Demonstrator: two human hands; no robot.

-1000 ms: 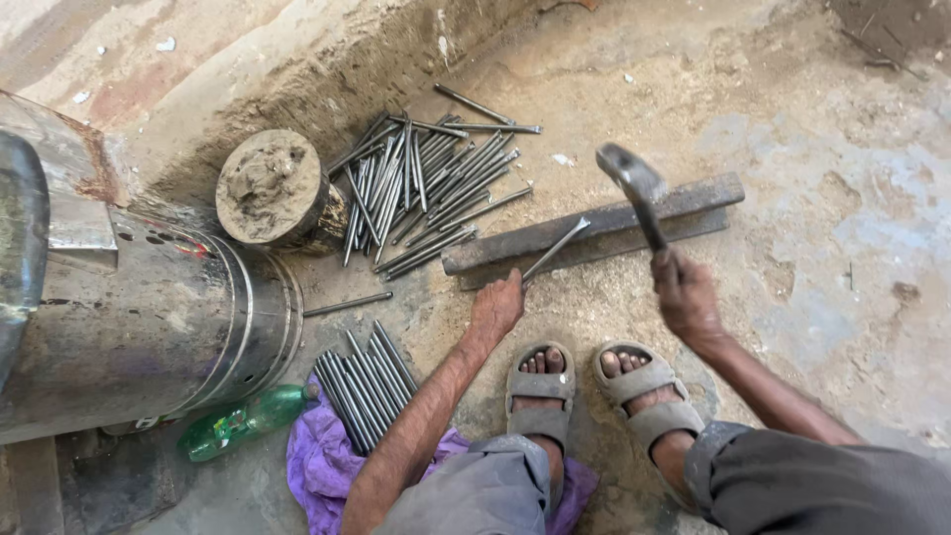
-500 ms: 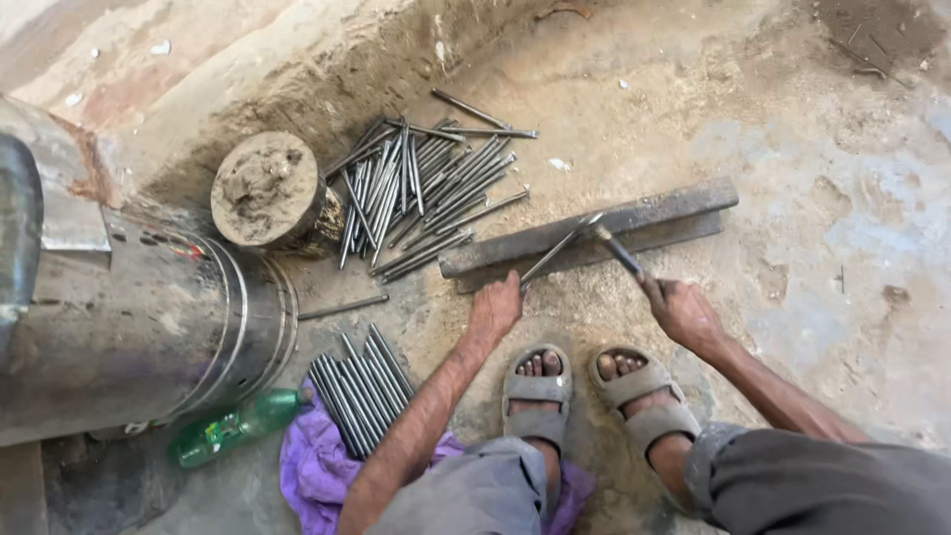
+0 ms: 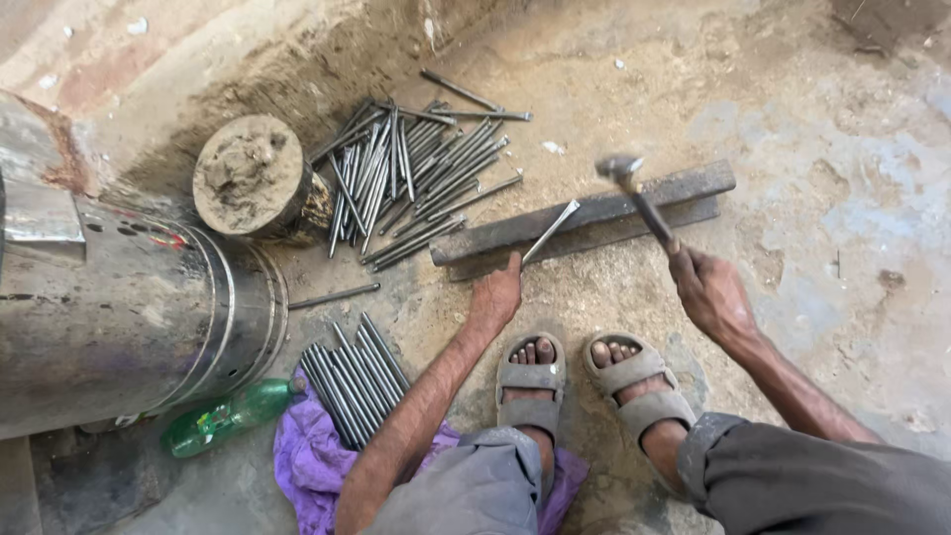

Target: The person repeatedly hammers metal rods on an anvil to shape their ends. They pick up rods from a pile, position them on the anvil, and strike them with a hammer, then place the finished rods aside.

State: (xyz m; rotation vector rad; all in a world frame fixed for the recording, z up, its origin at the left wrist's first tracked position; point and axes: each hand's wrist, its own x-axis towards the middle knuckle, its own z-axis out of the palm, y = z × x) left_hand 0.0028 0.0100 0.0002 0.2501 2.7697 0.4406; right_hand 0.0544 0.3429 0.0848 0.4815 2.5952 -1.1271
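Note:
My left hand [image 3: 497, 295] holds the near end of a thin metal rod [image 3: 551, 231] that lies slanted across a long rusty steel bar [image 3: 594, 211] on the ground. My right hand [image 3: 709, 293] grips the handle of a hammer [image 3: 634, 194], whose blurred head hovers a little above the bar, to the right of the rod's far end. My two sandalled feet [image 3: 584, 381] rest just below the bar.
A heap of several rods [image 3: 416, 178] lies behind the bar, and a neat bundle [image 3: 352, 376] lies on a purple cloth [image 3: 317, 461]. A large metal drum [image 3: 129, 317], a round stump [image 3: 253, 176], a green bottle [image 3: 223, 416] and one stray rod [image 3: 334, 295] are at left.
The hammer swung down from its raised position onto the rod on the bar, then rose slightly again. My left hand kept hold of the rod.

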